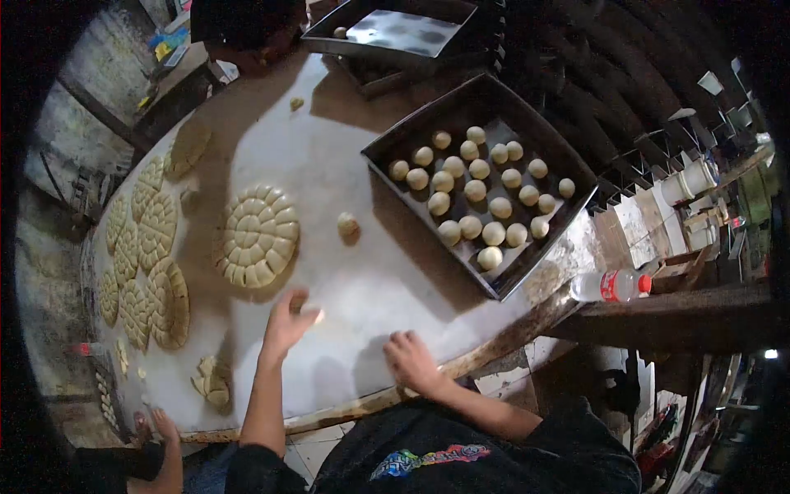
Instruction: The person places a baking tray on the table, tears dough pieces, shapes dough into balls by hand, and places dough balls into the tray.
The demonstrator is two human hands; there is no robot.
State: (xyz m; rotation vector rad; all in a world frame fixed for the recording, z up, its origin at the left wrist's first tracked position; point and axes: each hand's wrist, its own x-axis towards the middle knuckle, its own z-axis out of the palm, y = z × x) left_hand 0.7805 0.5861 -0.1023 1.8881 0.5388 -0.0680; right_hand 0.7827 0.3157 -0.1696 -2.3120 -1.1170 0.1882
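Note:
My left hand [285, 328] is just above the worktop with thumb and fingers apart; a pale spot at the thumb tip may be a bit of dough. Near the front edge, my right hand [411, 362] rests on the worktop with its fingers curled, hiding whatever may be under them. Beyond my left hand lies a large round of dough [257, 237], scored into ringed segments. A single dough ball [348, 226] sits to the right of that round. Several more dough balls [475, 191] are spread inside a dark metal tray [537, 265] at the right.
Several patterned dough rounds [156, 230] overlap at the left, with a partial dough piece [212, 383] nearer me. Another person's hand [160, 426] is at the lower left edge. A second tray [395, 58] stands at the back. A plastic bottle [611, 286] lies at the right edge.

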